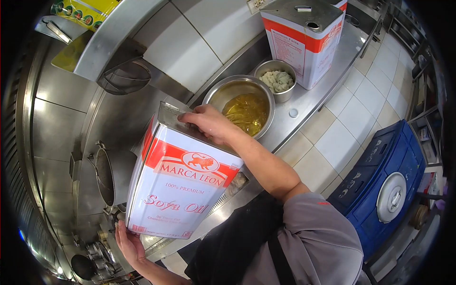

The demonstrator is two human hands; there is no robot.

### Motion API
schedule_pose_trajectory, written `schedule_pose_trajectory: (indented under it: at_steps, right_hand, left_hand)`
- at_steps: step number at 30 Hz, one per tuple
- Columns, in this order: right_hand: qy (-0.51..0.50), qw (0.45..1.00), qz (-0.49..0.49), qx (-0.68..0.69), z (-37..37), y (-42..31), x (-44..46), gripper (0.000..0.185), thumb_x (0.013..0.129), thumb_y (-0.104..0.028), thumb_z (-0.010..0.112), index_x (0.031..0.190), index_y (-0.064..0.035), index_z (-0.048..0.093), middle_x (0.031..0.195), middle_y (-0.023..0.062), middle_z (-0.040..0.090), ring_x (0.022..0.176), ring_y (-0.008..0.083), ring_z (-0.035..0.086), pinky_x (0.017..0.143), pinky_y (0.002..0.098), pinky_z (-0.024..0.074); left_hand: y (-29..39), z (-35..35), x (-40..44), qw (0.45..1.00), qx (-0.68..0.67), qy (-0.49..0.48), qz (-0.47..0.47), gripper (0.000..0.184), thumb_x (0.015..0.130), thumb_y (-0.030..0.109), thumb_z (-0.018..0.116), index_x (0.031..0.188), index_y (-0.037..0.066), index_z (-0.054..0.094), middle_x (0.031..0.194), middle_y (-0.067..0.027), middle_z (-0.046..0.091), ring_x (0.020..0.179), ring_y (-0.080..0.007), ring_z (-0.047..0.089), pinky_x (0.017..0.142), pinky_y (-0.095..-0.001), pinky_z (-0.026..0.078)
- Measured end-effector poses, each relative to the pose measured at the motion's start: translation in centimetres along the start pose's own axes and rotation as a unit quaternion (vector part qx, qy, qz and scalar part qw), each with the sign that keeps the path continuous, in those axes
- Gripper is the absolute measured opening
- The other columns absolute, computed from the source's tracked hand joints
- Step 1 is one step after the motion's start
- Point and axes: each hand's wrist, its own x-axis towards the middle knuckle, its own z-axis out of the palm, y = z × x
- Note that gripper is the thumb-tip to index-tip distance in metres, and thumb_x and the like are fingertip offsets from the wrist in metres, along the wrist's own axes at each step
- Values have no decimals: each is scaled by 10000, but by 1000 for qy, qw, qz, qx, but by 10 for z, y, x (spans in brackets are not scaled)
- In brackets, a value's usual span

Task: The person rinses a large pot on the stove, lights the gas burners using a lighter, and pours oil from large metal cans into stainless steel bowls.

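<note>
A large white and red soya oil tin (183, 185) is held tilted in front of my body. My right hand (209, 123) grips the top of the tin, fingers closed; the handle under them is mostly hidden. Around the tin's lower left corner, my left hand (129, 244) supports the base with its fingers against it. Just beyond my right wrist stands a steel bowl (218, 91) with yellow oil (247, 114) in it. The tin's top edge is close to the bowl's rim. Beside the bowl is a small steel pot (284, 96) holding a pale, lumpy mass (277, 81).
A second oil tin (304, 47) stands upright farther along the steel counter (308, 102). A small round lid (293, 113) lies near the pot. On the right, a blue bin (380, 161) carries a metal lid (392, 197). Strainers (126, 78) hang at the left, above a pan (104, 173).
</note>
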Motion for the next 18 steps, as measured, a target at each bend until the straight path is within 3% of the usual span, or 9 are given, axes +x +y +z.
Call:
schedule_pose_trajectory:
  at_steps: [18]
  right_hand:
    - [-1,999,0,54,-12,4,5,389,805,-370,747,879,0,654,632,-25,446,521,64,376,438,261,259]
  left_hand:
    - [17,5,4,1000,5,3,4,306,923,233,731,1091,44,557,973,-15,650,862,-121,602,765,-314,462]
